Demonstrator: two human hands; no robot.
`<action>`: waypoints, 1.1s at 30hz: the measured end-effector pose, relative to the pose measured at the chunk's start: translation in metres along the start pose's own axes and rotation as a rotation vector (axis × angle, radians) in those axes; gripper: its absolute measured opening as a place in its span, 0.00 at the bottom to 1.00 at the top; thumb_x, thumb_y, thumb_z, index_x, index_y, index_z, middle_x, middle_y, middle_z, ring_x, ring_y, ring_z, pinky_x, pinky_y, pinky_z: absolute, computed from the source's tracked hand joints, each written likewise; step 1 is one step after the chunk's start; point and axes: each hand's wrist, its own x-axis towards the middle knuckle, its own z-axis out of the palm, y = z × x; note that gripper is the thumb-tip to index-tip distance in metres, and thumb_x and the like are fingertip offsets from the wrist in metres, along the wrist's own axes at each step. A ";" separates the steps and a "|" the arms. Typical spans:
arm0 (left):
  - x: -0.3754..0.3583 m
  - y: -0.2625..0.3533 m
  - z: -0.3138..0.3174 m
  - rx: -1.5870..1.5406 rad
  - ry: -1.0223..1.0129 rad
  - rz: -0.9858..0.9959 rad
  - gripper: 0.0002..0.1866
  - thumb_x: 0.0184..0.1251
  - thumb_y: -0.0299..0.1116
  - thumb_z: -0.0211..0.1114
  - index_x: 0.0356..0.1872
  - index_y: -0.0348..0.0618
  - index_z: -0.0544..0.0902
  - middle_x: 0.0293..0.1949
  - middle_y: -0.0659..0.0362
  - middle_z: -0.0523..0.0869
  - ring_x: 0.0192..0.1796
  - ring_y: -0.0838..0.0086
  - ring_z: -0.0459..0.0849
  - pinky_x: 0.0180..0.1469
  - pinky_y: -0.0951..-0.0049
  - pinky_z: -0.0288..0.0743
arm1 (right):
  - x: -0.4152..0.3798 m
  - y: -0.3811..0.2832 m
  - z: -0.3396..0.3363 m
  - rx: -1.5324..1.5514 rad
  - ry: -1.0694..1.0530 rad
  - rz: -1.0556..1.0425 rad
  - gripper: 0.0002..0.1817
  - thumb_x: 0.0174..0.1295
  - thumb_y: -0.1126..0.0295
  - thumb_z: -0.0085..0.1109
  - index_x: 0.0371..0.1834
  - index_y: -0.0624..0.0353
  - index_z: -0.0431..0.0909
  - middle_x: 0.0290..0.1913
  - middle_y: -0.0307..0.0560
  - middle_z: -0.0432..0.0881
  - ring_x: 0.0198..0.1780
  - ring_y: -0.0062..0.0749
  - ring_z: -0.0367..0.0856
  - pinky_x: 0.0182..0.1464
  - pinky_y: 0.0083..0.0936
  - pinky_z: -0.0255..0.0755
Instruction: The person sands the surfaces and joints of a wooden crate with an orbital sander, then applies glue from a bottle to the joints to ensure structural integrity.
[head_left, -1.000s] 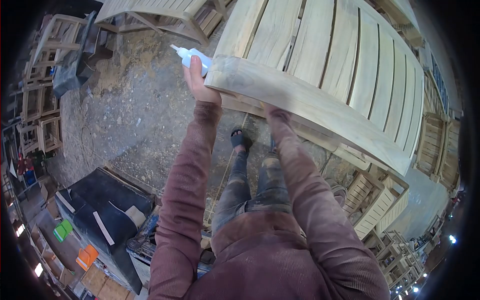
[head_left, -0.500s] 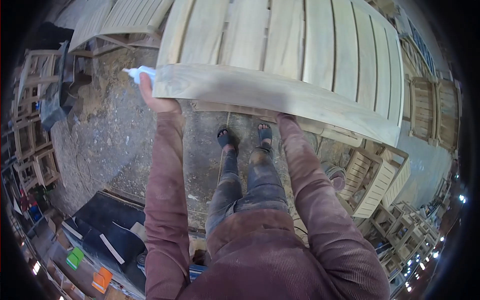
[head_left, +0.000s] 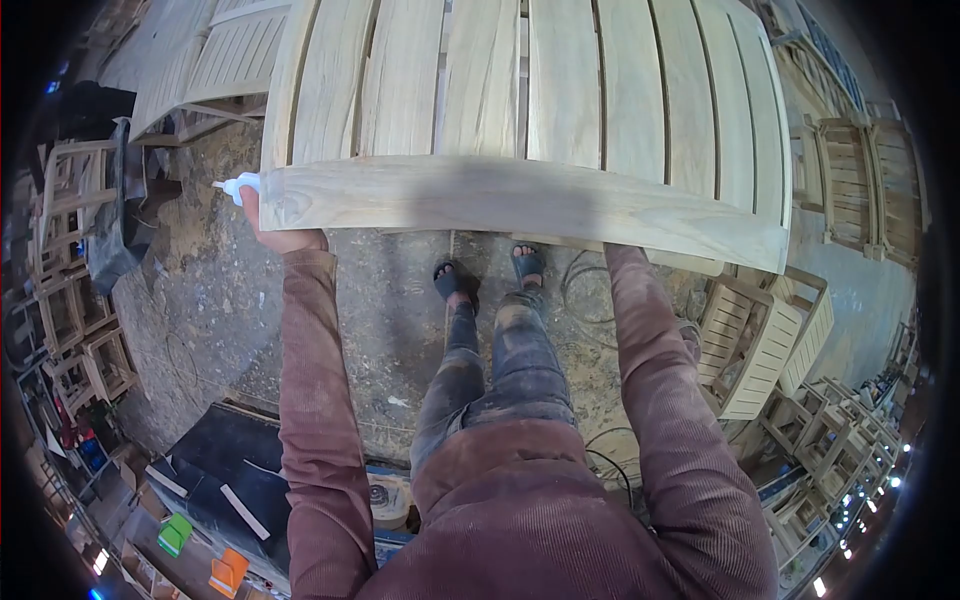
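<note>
A pale slatted wooden tabletop fills the upper middle of the head view, its front rail toward me. My left hand is closed at the rail's left corner, touching the wood. In the same hand is a white squeeze bottle with a narrow nozzle pointing left. My right arm reaches up to the rail on the right. The right hand is hidden beneath the rail, so its fingers and grip do not show.
Slatted wooden pieces stand right of my legs, with stacked frames behind. More wooden frames line the left. A black-topped bench is at lower left. Cables lie on the stained floor.
The tabletop has shifted left and slightly toward me in view. My left hand and the bottle moved left and down with it. My right forearm moved right along the rail.
</note>
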 end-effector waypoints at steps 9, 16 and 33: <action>0.004 -0.004 -0.007 -0.029 0.018 -0.015 0.26 0.70 0.51 0.47 0.56 0.39 0.68 0.49 0.53 0.77 0.52 0.65 0.77 0.56 0.63 0.71 | 0.014 0.039 -0.007 -0.033 -0.049 -0.045 0.30 0.62 0.46 0.41 0.63 0.49 0.68 0.65 0.46 0.68 0.66 0.40 0.64 0.67 0.36 0.56; 0.004 -0.005 -0.007 -0.096 -0.008 -0.013 0.25 0.69 0.50 0.49 0.56 0.40 0.67 0.48 0.53 0.77 0.51 0.64 0.78 0.54 0.64 0.72 | 0.005 0.027 -0.001 -0.054 -0.079 -0.050 0.30 0.62 0.46 0.41 0.63 0.49 0.67 0.65 0.46 0.67 0.67 0.40 0.63 0.68 0.36 0.55; 0.000 -0.001 -0.003 -0.048 -0.012 -0.043 0.25 0.70 0.51 0.48 0.55 0.39 0.69 0.48 0.53 0.78 0.51 0.65 0.78 0.55 0.64 0.71 | -0.018 -0.063 0.024 -0.015 -0.068 0.016 0.30 0.62 0.46 0.40 0.64 0.49 0.66 0.67 0.46 0.66 0.68 0.40 0.61 0.69 0.36 0.54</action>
